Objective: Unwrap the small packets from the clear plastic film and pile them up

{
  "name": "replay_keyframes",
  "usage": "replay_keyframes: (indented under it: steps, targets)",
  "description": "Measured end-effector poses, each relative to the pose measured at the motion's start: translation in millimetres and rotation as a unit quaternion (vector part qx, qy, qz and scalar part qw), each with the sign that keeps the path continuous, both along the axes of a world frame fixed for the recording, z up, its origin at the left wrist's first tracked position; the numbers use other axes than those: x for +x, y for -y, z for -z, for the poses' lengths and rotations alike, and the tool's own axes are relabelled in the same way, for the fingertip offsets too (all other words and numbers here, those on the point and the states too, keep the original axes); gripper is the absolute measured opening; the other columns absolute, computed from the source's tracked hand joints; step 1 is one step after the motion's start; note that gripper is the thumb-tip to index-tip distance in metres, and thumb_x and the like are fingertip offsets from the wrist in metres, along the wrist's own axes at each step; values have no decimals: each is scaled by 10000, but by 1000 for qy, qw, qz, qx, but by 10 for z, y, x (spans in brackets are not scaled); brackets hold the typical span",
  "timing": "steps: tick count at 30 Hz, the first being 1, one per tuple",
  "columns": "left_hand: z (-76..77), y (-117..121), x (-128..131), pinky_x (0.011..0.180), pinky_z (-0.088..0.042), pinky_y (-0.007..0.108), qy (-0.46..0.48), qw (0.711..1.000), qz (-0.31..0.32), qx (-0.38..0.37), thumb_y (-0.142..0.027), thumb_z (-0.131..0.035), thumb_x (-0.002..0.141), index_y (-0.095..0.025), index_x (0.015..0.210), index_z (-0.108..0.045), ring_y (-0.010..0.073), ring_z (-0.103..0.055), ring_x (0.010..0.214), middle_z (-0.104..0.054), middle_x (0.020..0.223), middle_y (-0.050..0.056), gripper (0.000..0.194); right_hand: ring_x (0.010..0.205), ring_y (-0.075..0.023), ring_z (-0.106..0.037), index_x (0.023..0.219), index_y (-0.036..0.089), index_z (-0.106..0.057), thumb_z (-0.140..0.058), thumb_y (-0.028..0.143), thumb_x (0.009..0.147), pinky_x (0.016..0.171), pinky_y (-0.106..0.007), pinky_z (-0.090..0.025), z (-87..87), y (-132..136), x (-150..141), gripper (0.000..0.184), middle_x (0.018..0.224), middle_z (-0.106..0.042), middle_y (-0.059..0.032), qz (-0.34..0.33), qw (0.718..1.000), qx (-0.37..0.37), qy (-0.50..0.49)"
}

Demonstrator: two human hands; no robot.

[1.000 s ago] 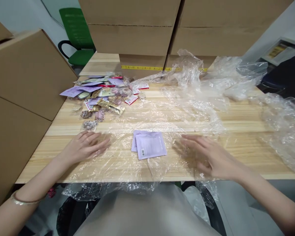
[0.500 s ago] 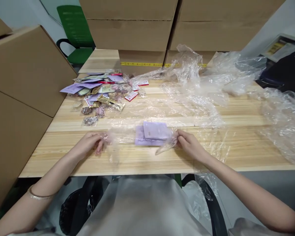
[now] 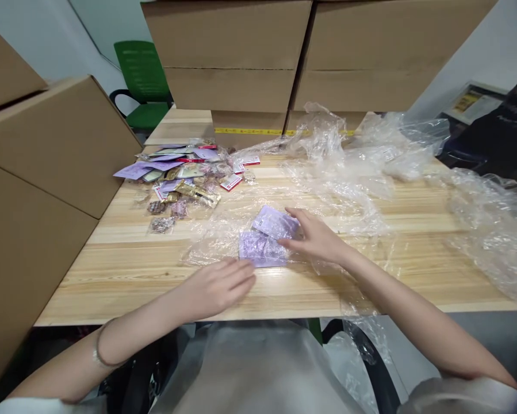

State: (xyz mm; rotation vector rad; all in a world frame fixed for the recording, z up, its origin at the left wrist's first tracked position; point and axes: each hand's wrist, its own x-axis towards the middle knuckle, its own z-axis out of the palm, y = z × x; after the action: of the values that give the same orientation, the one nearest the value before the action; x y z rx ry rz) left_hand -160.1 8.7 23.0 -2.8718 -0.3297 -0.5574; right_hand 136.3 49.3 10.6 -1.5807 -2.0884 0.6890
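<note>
Two flat purple packets lie in the middle of the table under clear plastic film: the upper packet point(image 3: 272, 221) is tilted, and the lower packet point(image 3: 258, 250) partly overlaps it. Over their right side is my right hand point(image 3: 316, 237), thumb and forefinger spread apart near the packets' edges. My left hand point(image 3: 219, 286) lies palm down with fingers stretched out, its fingertips at the lower packet's bottom left corner. Thin crumpled film point(image 3: 213, 238) spreads left from the packets. Whether either hand touches the packets or only the film, I cannot tell.
At the back left lies a heap of purple packets point(image 3: 137, 169), gold-wrapped bars point(image 3: 198, 194) and small bagged pieces. Large crumpled plastic sheets point(image 3: 344, 172) cover the back right. Cardboard boxes point(image 3: 228, 86) stand behind the table, and another box point(image 3: 68, 126) borders the left.
Both hands have let go of the film's ends and moved inward to the purple packets. The film has settled flat, and the packets now lie more askew. The view has tilted up slightly.
</note>
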Motion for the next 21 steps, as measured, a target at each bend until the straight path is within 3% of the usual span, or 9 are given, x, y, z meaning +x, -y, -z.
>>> replay_keyframes:
  steps: [3,5,7,11,16,18,21]
  targets:
    - [266,-36,249,1064,-446,391,-67,998,-5,-19,-111,-472,954,-107,1307,-531,264,-508,1317,-571,1385,153,358,1286,-299,-507,1383,169,-492,-466,617,899,1062,-435,-379,100,-337,-54,660,1437,-515,-158,45,992,-72,-96]
    - [420,-90,301,1111,-404,414,-84,995,-42,-44,-122,-447,972,-126,1401,-449,272,-422,1394,-486,1474,152,429,1210,-293,-563,1241,153,-612,-423,559,932,1031,-422,-398,149,-508,-105,544,1330,-607,-150,55,987,-95,-121]
    - [516,-140,298,1139,-371,420,-89,992,-73,-58,-126,-426,986,-158,1461,-374,270,-349,1439,-425,1521,148,479,1099,-283,-612,1059,152,-689,-425,525,938,978,-406,-426,157,-588,-155,472,1182,-684,-129,20,986,-105,-124]
    - [558,-176,270,1142,-357,406,-70,985,-139,-73,-238,-416,1017,-159,1497,-314,269,-298,1463,-357,1556,173,497,978,-242,-630,904,171,-705,-412,521,962,918,-376,-447,61,-506,-209,460,1025,-711,-89,-98,984,-94,-117]
    - [471,-162,273,1127,-333,470,-69,976,-185,-97,-419,-433,1001,-125,1507,-312,314,-329,1445,-415,1519,187,598,1124,-231,-595,1138,212,-680,-414,531,974,1020,-405,-411,-72,-290,-169,447,1202,-674,-74,-217,964,-109,-109]
    - [433,-156,271,1102,-348,478,-72,973,-193,-108,-426,-432,999,-144,1512,-308,311,-405,1401,-484,1470,184,598,1212,-271,-552,1293,205,-602,-537,585,894,1094,-476,-346,-78,-197,-168,554,1309,-623,-101,-250,962,-86,-59]
    - [412,-159,279,1105,-340,491,-55,973,-192,-116,-405,-458,993,-145,1497,-325,310,-483,1337,-581,1369,180,582,1350,-376,-422,1479,109,-392,-767,609,655,1151,-589,-221,-41,-23,-211,1034,1481,-445,-218,-240,970,-9,41]
